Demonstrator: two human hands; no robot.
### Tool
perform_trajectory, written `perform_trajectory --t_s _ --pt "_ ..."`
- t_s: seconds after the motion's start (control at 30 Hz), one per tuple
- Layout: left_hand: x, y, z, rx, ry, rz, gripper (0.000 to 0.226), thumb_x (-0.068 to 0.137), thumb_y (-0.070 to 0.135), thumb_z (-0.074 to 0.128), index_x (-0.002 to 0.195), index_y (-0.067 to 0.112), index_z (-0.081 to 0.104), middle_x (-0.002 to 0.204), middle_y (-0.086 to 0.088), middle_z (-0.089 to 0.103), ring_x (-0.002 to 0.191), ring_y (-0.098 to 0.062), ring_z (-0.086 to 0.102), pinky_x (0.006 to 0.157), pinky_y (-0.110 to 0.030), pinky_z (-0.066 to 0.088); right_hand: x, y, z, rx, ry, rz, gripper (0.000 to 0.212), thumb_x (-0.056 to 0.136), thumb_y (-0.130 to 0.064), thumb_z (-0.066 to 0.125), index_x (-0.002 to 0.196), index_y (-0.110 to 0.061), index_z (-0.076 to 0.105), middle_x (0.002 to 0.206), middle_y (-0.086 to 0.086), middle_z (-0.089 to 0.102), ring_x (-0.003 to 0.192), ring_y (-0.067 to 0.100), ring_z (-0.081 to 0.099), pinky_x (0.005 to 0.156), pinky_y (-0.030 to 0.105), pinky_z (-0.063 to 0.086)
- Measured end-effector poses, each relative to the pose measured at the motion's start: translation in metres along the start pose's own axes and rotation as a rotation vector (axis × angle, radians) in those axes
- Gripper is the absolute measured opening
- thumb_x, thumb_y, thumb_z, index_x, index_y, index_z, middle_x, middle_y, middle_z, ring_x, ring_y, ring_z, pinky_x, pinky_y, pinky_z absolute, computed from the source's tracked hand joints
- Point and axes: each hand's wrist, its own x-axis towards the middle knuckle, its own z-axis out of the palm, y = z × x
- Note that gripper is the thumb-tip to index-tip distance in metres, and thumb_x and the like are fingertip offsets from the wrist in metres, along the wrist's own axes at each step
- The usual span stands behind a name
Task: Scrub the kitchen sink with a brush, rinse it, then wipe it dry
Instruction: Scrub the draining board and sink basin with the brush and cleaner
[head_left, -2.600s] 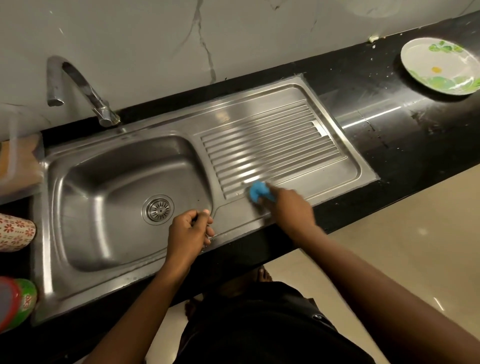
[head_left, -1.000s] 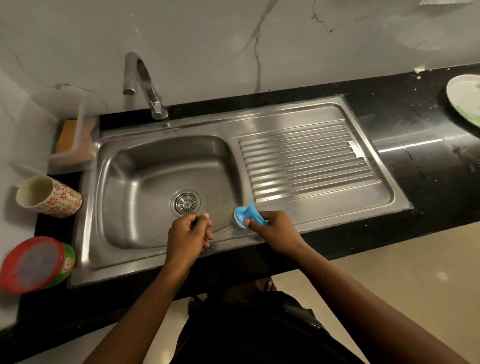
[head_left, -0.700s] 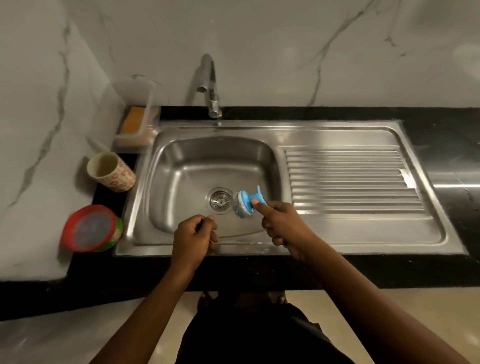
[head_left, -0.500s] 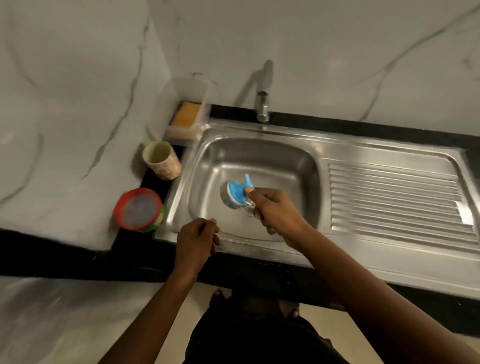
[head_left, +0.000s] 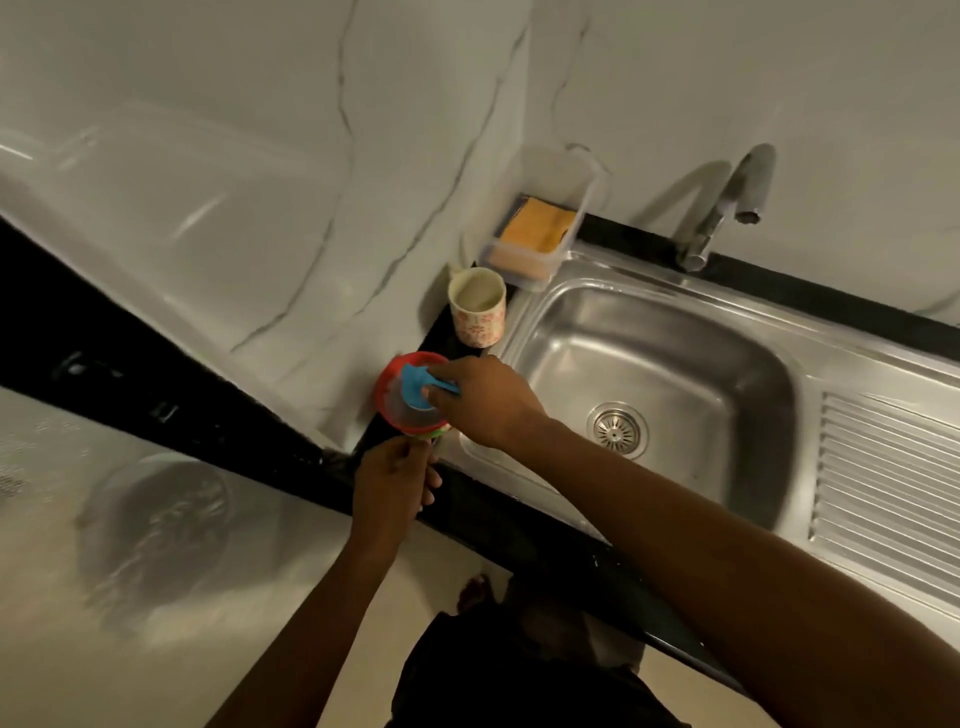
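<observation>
A clear box (head_left: 540, 236) sits in the corner by the wall, and a yellow-orange sponge (head_left: 537, 228) lies inside it. Just in front of the box stands a cup (head_left: 478, 312) with little flowers on it; its inside looks pale, and I cannot tell if anything is in it. In front of the cup is a round tub (head_left: 395, 410) with a red rim and a green bottom. I cannot see what is in the tub. All three stand on a black counter (head_left: 545, 540), left of a shiny metal sink (head_left: 675, 353). The sink has a round drain (head_left: 617, 428) in the bottom, a ribbed part (head_left: 893, 493) on the right, and a bent tap (head_left: 737, 197) behind it. The wall (head_left: 234, 234) is white stone with thin grey lines. The floor (head_left: 431, 561) is pale. The right hand (head_left: 485, 402) reaches across the sink's corner with its fingers curled round a blue brush (head_left: 414, 387), holding it right over the tub. The left hand (head_left: 392, 486) is just below the tub at the counter's edge, with its fingers curled in. I cannot tell if it holds something.
</observation>
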Motion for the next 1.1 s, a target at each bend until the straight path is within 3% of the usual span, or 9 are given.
perform_trajectory --t_s 0.13,0.37,0.53,0.77,0.93,1.1 --pt "0.007 -0.003 -0.009 -0.006 0.001 -0.02 0.032 0.106 0.027 0.057 0.087 0.005 0.069 0.066 -0.01 0.069 0.054 -0.021 0.057 0.05 -0.028 0.044 0.014 0.0 0.012 -0.186 -0.013 0.02 0.04 0.104 -0.042 0.052 0.139 -0.027 0.063 0.122 0.007 0.07 0.102 0.028 0.067 0.08 0.038 0.055" --pt "0.012 -0.009 -0.014 -0.021 -0.024 -0.032 0.031 0.104 0.028 0.059 0.085 0.006 0.069 0.064 -0.009 0.069 0.053 -0.021 0.057 0.051 -0.029 0.044 0.032 -0.002 0.012 -0.291 -0.073 0.006 0.038 0.103 -0.047 0.052 0.125 -0.022 0.07 0.104 0.004 0.07 0.088 0.023 0.067 0.073 0.038 0.057" --pt "0.012 -0.01 -0.016 -0.016 -0.048 -0.027 0.031 0.104 0.03 0.059 0.085 0.007 0.069 0.065 -0.009 0.069 0.055 -0.023 0.058 0.055 -0.031 0.045 0.036 -0.002 0.015 -0.285 -0.041 0.011 0.036 0.104 -0.045 0.053 0.125 -0.021 0.07 0.104 0.003 0.07 0.087 0.022 0.065 0.069 0.035 0.052" --pt "0.013 -0.008 -0.017 0.015 -0.075 -0.018 0.029 0.104 0.029 0.059 0.087 0.009 0.069 0.067 -0.008 0.071 0.057 -0.021 0.06 0.056 -0.03 0.049 0.027 0.002 0.011 -0.083 -0.031 0.002 0.037 0.104 -0.044 0.054 0.126 -0.022 0.072 0.094 -0.004 0.067 0.081 0.015 0.064 0.066 0.033 0.05" --pt "0.012 -0.003 -0.014 0.004 -0.103 0.002 0.028 0.105 0.028 0.059 0.088 0.008 0.069 0.069 -0.01 0.07 0.056 -0.019 0.06 0.054 -0.026 0.048 0.009 0.004 -0.009 0.277 0.05 0.101 0.03 0.103 -0.041 0.061 0.115 -0.02 0.08 0.078 0.0 0.07 0.064 0.008 0.057 0.065 0.031 0.045" --pt "0.006 0.007 0.0 0.049 -0.134 0.03 0.032 0.106 0.028 0.056 0.086 0.007 0.069 0.07 -0.011 0.071 0.055 -0.017 0.059 0.054 -0.027 0.048 -0.039 0.021 -0.037 0.631 0.093 0.256 0.028 0.101 -0.039 0.067 0.107 -0.016 0.081 0.064 0.004 0.056 0.045 0.006 0.043 0.046 0.024 0.035"
